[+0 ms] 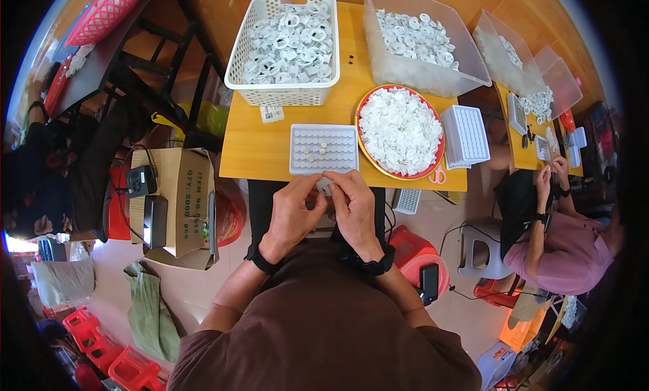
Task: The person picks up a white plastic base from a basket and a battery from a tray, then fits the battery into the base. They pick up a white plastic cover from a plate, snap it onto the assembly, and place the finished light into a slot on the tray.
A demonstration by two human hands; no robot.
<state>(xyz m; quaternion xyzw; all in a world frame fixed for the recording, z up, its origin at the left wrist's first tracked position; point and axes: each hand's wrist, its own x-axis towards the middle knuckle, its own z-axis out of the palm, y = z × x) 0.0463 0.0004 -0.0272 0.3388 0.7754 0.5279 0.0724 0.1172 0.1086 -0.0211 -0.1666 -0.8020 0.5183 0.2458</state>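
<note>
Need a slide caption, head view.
Left hand and right hand hold a small white part near a white tray on a yellow table.

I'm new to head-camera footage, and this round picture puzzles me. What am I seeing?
There's no machine: a person's bare left hand and right hand are at work, seen from above by a wide camera on their head, which bends straight edges. Their fingertips hold a small pale piece at the near edge of the yellow table. On it are a white basket, a clear bin, a shallow tray, a heaped round plate, stacked trays and scissors.
</note>
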